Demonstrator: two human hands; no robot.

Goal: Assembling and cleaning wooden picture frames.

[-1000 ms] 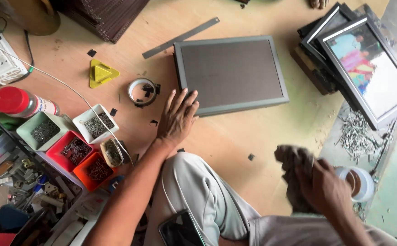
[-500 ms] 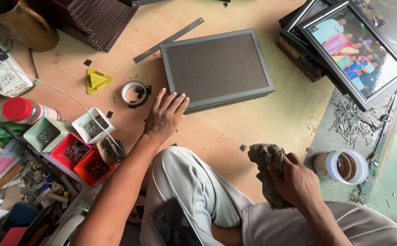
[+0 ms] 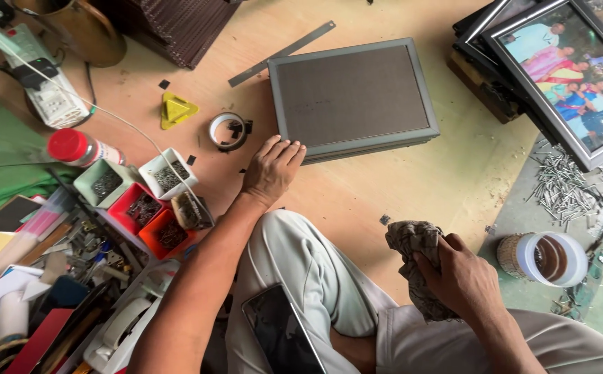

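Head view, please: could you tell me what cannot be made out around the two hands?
- Frame: lies face down, so its front is hidden.
- Rag: partly covered by the right hand.
- Cup: contents too dark to tell.
- Small trays: contents too small to identify.
- Left hand: palm hidden.

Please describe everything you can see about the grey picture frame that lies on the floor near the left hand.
The grey picture frame lies flat, back side up, on the tan floor. It is rectangular, with a narrow grey rim around a dark brown backing board that looks like fibreboard. Its long side is slightly tilted in the view. The left hand rests at its near left corner, fingertips touching the edge. A roll of tape lies close beside it, apart.
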